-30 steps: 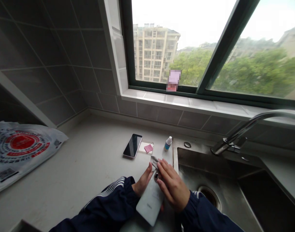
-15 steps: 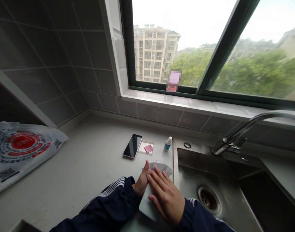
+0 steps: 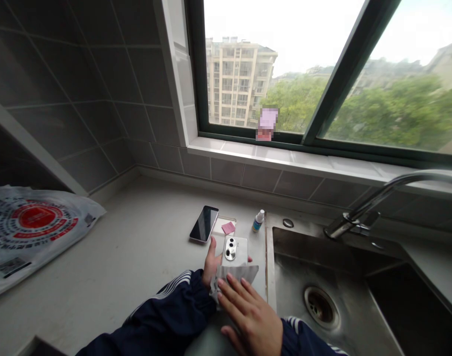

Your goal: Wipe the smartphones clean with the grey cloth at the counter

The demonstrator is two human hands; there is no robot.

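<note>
At the pale countertop (image 3: 144, 237) beside the sink (image 3: 270, 277), the left hand (image 3: 211, 264) grips a white smartphone (image 3: 241, 253); the right hand (image 3: 253, 314), fingers extended, lies flat over a gray cloth (image 3: 244, 271).

Kitchen, steel sink (image 3: 315, 272) with drain (image 3: 321, 307), curved tap (image 3: 378, 198), pale worktop (image 3: 137, 237), tiled wall (image 3: 137, 74)

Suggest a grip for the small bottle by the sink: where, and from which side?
Grip the bottle by its labelled body, below the white cap, probably from the side of the sink: it stands upright and slim, while the held phone is to its near left.
</note>
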